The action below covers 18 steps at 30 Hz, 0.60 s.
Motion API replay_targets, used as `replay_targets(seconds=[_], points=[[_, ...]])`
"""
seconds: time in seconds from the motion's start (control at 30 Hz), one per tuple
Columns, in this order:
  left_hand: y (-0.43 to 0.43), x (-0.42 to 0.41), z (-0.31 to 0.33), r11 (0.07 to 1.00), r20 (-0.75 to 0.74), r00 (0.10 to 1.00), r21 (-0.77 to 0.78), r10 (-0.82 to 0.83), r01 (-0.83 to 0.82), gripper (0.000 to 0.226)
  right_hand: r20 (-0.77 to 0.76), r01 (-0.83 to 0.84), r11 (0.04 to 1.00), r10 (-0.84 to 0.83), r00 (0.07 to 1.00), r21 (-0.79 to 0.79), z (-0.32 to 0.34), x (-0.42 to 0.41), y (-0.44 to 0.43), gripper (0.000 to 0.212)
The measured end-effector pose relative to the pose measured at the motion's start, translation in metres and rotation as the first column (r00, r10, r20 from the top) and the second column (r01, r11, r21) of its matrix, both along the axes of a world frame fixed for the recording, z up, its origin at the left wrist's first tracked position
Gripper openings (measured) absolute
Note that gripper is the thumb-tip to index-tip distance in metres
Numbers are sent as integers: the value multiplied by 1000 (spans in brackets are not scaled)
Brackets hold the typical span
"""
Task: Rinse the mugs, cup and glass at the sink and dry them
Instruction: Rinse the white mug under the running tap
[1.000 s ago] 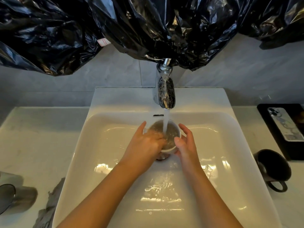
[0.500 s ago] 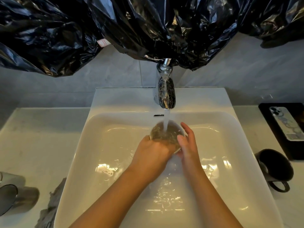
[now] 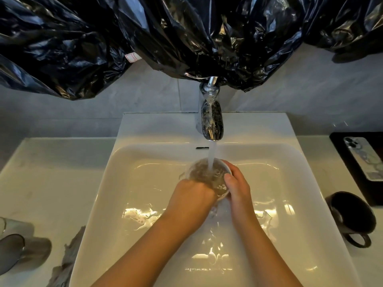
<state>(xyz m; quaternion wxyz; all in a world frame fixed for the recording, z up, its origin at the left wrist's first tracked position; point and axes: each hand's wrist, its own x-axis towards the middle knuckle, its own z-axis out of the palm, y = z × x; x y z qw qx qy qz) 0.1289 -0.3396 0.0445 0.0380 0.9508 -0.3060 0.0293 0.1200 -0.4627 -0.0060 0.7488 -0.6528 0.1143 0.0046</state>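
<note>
The right hand [image 3: 238,187] held the cup [image 3: 227,170]. Its thumb lay over the rim and its fingers went round the side. The left hand [image 3: 192,197] was pressed against the side of the cup nearest the person. Its fingers bent in over the rim, but the splashing water hid the tips, so I could not tell if they gripped or only rubbed.

The cup sat right under the tap [image 3: 211,125]. It stood almost straight up, mouth to the spout, and the water [image 3: 211,156] fell right into it. The cup was full of bubbly water, and some ran over the edge into the sink [image 3: 145,158]. I think it was being rinsed. To empty it, the cup would have to tip over. The right hand had the sure hold, so that hand looked best for the job.

To the right of the tap and nearer the person, a black mug [image 3: 350,214] waited on the counter, handle toward the person. It was too dark inside to see what it held. Far to the left of the tap, a glass [image 3: 22,251] lay on its side. A grey cloth [image 3: 68,259] lay between the glass and the sink, ready for drying.
</note>
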Motion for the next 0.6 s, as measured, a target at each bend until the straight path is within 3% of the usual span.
replay_targets(seconds=[0.17,0.3,0.5,0.6], points=[[-2,-7,-18,989,-62,996,-130,69,-77,23,-65,13,998,-9,998,67,-2,2,2,55],[4,-5,-15,988,-54,999,-152,4,-12,25,-85,35,997,-29,996,70,0,3,-2,38],[39,12,8,974,-245,948,43,-204,221,51,-117,35,999,-30,993,38,2,5,-9,29],[29,14,7,959,-175,952,90,-250,268,41,-121,-37,999,40,992,26,3,3,-9,28]])
